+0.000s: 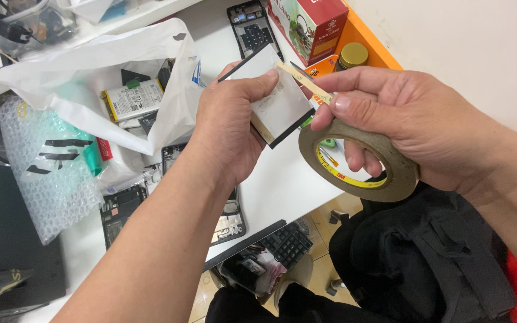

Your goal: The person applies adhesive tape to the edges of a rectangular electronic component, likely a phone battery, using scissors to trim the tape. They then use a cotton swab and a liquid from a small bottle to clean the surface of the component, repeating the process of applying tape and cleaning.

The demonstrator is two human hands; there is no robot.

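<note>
My left hand (225,122) grips a flat rectangular panel (276,104), white on its face with a dark edge, held up over the white desk (285,185). My right hand (399,119) holds a roll of tan double-sided tape (360,158) with fingers through its core. A strip of tape (306,79) runs from the roll to the panel's top corner, pinched under my right thumb and forefinger.
A white plastic bag (91,78) holding a phone battery (133,98) lies at the left, with bubble wrap (49,167) below it. Phone frames (121,209) lie on the desk. A red-green box (309,24) and a jar (353,55) stand at the back. A black bag (426,257) sits below right.
</note>
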